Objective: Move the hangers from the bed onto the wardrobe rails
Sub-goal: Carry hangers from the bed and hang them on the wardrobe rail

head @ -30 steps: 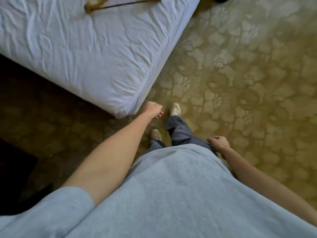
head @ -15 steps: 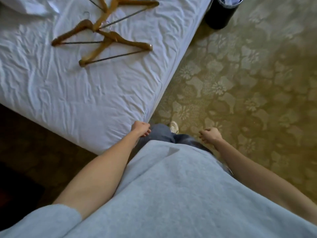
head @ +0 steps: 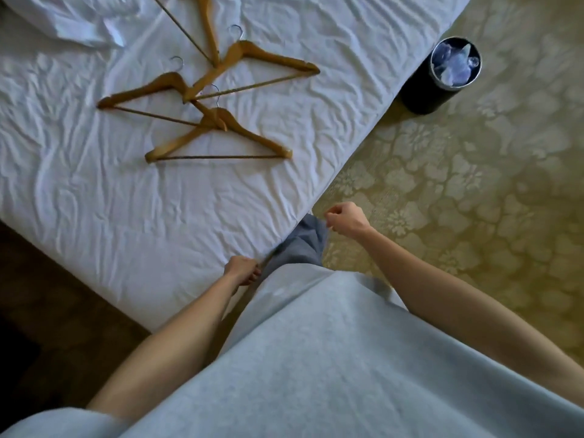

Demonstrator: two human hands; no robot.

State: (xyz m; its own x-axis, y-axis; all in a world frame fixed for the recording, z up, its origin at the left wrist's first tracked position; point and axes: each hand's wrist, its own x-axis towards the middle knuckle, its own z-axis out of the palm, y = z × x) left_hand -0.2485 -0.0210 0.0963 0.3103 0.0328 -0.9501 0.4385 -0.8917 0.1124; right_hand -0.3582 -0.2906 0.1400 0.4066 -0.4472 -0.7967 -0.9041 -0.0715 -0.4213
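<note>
Several wooden hangers with metal hooks lie overlapping on the white bed. The nearest hanger lies flat, a second hanger sits to its left and a third hanger behind; another hanger runs off the top edge. My left hand hangs curled at the bed's near edge, holding nothing. Over the carpet just off the bed's side, my right hand is loosely fisted and empty. Both hands are well short of the hangers. No wardrobe is in view.
A dark round bin with crumpled plastic inside stands on the patterned carpet beside the bed. A white crumpled pillowcase or cloth lies at the bed's top left. Dark floor lies to the left of the bed.
The view has advanced over the bed, bringing the hangers and bin closer. My right hand rose forward; my left hand stays curled by the bed edge.
</note>
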